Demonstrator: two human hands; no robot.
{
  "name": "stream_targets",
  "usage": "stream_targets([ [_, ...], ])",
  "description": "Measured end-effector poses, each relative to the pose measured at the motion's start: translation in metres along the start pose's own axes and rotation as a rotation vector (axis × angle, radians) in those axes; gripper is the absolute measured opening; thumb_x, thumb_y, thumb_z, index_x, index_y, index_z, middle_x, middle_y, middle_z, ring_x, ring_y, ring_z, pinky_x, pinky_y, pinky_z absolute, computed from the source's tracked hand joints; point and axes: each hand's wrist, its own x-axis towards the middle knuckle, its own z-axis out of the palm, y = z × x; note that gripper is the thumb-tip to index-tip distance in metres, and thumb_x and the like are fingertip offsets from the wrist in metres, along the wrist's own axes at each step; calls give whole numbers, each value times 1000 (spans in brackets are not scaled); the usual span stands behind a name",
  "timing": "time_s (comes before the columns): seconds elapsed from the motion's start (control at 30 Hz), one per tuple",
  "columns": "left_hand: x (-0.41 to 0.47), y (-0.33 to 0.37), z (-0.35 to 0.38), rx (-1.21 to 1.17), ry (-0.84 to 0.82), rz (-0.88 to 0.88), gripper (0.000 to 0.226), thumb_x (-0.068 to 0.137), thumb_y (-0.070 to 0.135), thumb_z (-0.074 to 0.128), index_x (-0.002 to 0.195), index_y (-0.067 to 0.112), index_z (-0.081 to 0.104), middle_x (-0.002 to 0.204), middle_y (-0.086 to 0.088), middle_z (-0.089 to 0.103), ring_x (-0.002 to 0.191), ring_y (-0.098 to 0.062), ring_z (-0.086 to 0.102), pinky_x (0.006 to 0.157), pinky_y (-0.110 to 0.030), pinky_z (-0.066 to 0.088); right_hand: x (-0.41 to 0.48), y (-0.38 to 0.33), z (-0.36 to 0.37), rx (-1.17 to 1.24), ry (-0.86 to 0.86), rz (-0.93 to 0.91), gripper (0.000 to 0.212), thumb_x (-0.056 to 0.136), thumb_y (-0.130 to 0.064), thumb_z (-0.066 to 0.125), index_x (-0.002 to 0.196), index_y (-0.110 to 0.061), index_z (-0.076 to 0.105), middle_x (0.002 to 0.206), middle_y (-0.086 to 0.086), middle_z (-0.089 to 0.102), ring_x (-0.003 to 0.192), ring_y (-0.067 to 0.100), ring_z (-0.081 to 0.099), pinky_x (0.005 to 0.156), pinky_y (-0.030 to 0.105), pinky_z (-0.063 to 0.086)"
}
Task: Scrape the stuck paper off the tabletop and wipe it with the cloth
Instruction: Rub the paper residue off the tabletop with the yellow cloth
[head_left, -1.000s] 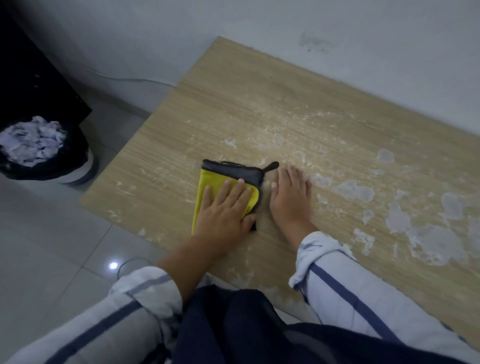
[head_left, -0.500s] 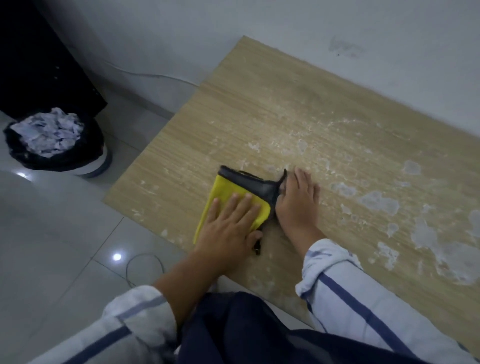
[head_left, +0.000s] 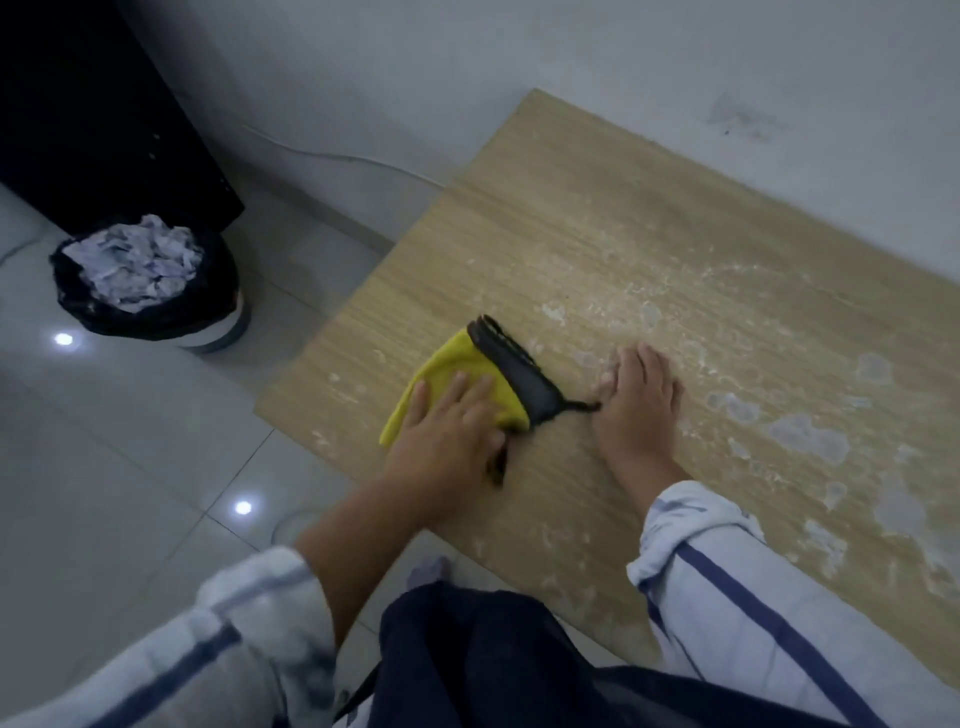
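Note:
A yellow cloth (head_left: 457, 358) with a black band and loop lies near the left edge of the wooden tabletop (head_left: 623, 218). My left hand (head_left: 447, 436) presses flat on the cloth's near part, fingers spread over the yellow side. A dark object (head_left: 500, 464) pokes out under this hand's thumb; what it is cannot be told. My right hand (head_left: 636, 405) rests flat on the bare wood just right of the cloth's loop and holds nothing. Whitish patches of stuck paper (head_left: 808, 436) cover the right half of the tabletop.
A black-lined bin (head_left: 140, 280) full of crumpled paper stands on the tiled floor to the left. Behind it is a black cabinet (head_left: 78, 104). The table's far edge meets a white wall, where a thin cable (head_left: 337, 156) runs.
My left hand has slid the cloth leftward toward the table's left edge, and the cloth has turned so its black band runs diagonally. My right hand has stayed flat in place.

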Motion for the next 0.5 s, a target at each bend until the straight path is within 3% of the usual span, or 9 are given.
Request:
stream_targets([
  [0.07,-19,-23,9,145,14,-26,67,87,64,2,147,37,15,158,9,0,141,-12,-15,114,-42,-13,4,-2,2,-9,15,8,41,99,-21,31,136,-8,39,152,13,26,143,30,14,117,48,7],
  [0.13,-14,-52,-2,154,67,-163,70,83,67,-1,147,39,7,156,11,-7,142,-14,-16,114,-43,-11,5,-3,4,-25,30,20,40,98,-21,33,134,-7,41,151,14,28,142,30,16,116,49,9],
  [0.23,27,-87,-27,149,149,-354,57,93,58,12,146,38,16,159,8,4,146,-19,-4,116,-48,-6,5,-3,5,-48,26,28,41,98,-21,33,136,-8,39,151,13,27,142,30,16,116,49,9],
  [0.3,61,-89,-39,67,227,-427,52,98,47,19,144,26,31,157,2,20,146,-20,7,118,-47,-4,6,-4,3,-45,24,33,41,98,-22,33,136,-8,39,151,13,27,142,30,15,116,48,8],
  [0.4,85,-40,-31,-86,224,-217,41,99,32,30,126,13,54,137,-14,50,134,-28,35,113,-45,17,8,-4,3,-30,22,18,41,99,-24,32,136,-8,40,151,14,28,142,30,16,116,46,7],
  [0.43,83,-20,-19,-74,158,-60,40,96,32,31,121,15,58,132,-14,54,130,-29,41,109,-45,22,9,-3,2,-24,25,19,41,99,-24,32,136,-6,40,150,15,30,142,30,17,116,46,8],
  [0.5,62,12,6,89,31,228,48,92,41,25,125,24,56,141,-4,49,134,-25,39,111,-51,23,12,-2,3,-15,47,41,44,98,-23,31,135,0,40,148,18,33,141,33,21,115,48,12],
])
